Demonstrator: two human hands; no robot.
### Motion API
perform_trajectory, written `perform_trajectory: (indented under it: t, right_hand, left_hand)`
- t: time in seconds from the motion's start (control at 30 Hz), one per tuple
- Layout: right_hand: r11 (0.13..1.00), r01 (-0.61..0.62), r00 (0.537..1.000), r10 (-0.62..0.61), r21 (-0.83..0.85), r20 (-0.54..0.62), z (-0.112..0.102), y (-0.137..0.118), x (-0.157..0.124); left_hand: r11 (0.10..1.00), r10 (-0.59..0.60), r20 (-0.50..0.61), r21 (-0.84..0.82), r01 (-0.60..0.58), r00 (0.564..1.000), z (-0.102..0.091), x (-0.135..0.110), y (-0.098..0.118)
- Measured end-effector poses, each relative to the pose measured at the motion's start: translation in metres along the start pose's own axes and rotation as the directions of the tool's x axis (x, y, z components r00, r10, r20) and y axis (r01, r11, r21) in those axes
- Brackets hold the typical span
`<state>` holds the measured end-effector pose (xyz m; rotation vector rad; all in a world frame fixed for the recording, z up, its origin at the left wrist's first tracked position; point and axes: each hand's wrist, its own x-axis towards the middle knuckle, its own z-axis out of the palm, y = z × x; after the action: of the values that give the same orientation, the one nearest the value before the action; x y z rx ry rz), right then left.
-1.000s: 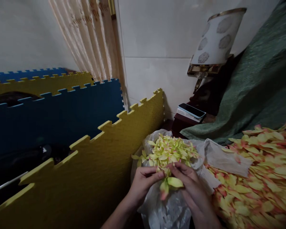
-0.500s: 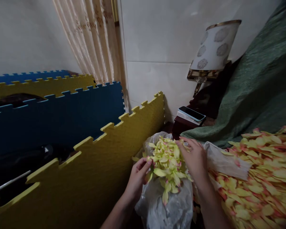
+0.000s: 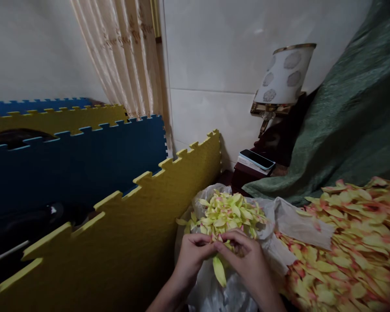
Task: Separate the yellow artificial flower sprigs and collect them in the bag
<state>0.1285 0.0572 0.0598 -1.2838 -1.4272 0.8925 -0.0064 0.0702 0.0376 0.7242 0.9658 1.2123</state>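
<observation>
My left hand [image 3: 195, 253] and my right hand [image 3: 245, 255] meet with thumbs and fingertips pinched together over the front of a petal pile. Between them is a yellow-green artificial flower [image 3: 219, 272]; one long petal hangs below the fingers, while most of the rest is covered. Just behind lies a heap of similar yellow-green flower pieces [image 3: 225, 212] with pink tinges. The heap rests on a crumpled translucent plastic bag [image 3: 208, 288], which shows under both hands.
A larger pile of yellow and pink petals [image 3: 354, 251] spreads at right, beside a green cloth [image 3: 338, 130]. Upright yellow [image 3: 133, 242] and blue [image 3: 84, 173] foam mats stand at left. A phone [image 3: 257, 159] lies on a dark stand below a wall lamp [image 3: 284, 76].
My hands were apart at either side of the heap; the right has moved left and down, the left slightly right, and their fingertips now meet on a flower. The view has shifted slightly.
</observation>
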Motion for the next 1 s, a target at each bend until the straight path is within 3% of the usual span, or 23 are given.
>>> perform_trajectory:
  t: [0.07, 0.17, 0.27, 0.37, 0.5, 0.63, 0.7, 0.77, 0.8, 0.83, 0.93, 1.0]
  right_hand:
    - [0.97, -0.11, 0.992, 0.093, 0.214, 0.09, -0.004, 0.001, 0.001]
    - [0.862, -0.243, 0.97, 0.213, 0.446, 0.118, -0.006, 0.0, 0.002]
    - [0.782, -0.295, 0.947, 0.316, 0.55, 0.057, -0.003, -0.001, 0.002]
    - [0.807, -0.205, 0.935, 0.329, 0.554, -0.134, -0.004, 0.002, 0.005]
    - [0.908, 0.012, 0.875, 0.193, 0.418, -0.444, -0.013, 0.006, 0.022]
    - [0.956, 0.084, 0.85, 0.077, 0.28, -0.52, -0.02, 0.003, 0.042]
    - [0.951, 0.126, 0.787, 0.077, 0.282, -0.612, -0.024, -0.001, 0.047]
    - [0.944, 0.201, 0.69, 0.054, 0.262, -0.722, -0.028, -0.003, 0.052]
    - [0.947, 0.22, 0.673, 0.027, 0.234, -0.739, -0.031, -0.003, 0.055]
    - [0.957, 0.217, 0.69, -0.01, 0.193, -0.723, -0.034, -0.002, 0.059]
    - [0.985, 0.153, 0.821, -0.173, -0.083, -0.544, -0.039, 0.002, 0.07]
    - [0.924, 0.159, 0.812, -0.323, -0.348, -0.486, -0.037, 0.002, 0.072]
  left_hand:
    - [1.0, -0.008, 0.026, -0.029, 0.009, 1.0, 0.0, -0.002, -0.002]
    - [0.999, -0.011, 0.17, -0.034, 0.018, 0.985, -0.001, -0.005, -0.001]
    - [0.999, 0.002, 0.265, -0.039, 0.009, 0.964, -0.001, -0.007, 0.004]
    - [0.993, -0.003, 0.153, -0.119, 0.021, 0.988, -0.001, -0.003, 0.008]
    - [0.971, -0.095, -0.061, -0.223, 0.08, 0.994, -0.006, 0.005, 0.007]
    - [0.977, -0.092, -0.102, -0.203, 0.069, 0.991, -0.01, 0.01, 0.007]
    - [0.975, -0.087, -0.139, -0.215, 0.055, 0.986, -0.011, 0.012, 0.01]
    - [0.974, -0.097, -0.164, -0.218, 0.059, 0.982, -0.013, 0.015, 0.012]
    - [0.976, -0.099, -0.166, -0.208, 0.063, 0.981, -0.014, 0.016, 0.012]
    - [0.979, -0.096, -0.165, -0.192, 0.063, 0.982, -0.015, 0.018, 0.012]
    - [0.989, -0.065, -0.167, -0.139, 0.042, 0.984, -0.013, 0.02, 0.007]
    - [0.992, -0.047, -0.175, -0.121, 0.026, 0.983, -0.009, 0.02, 0.003]
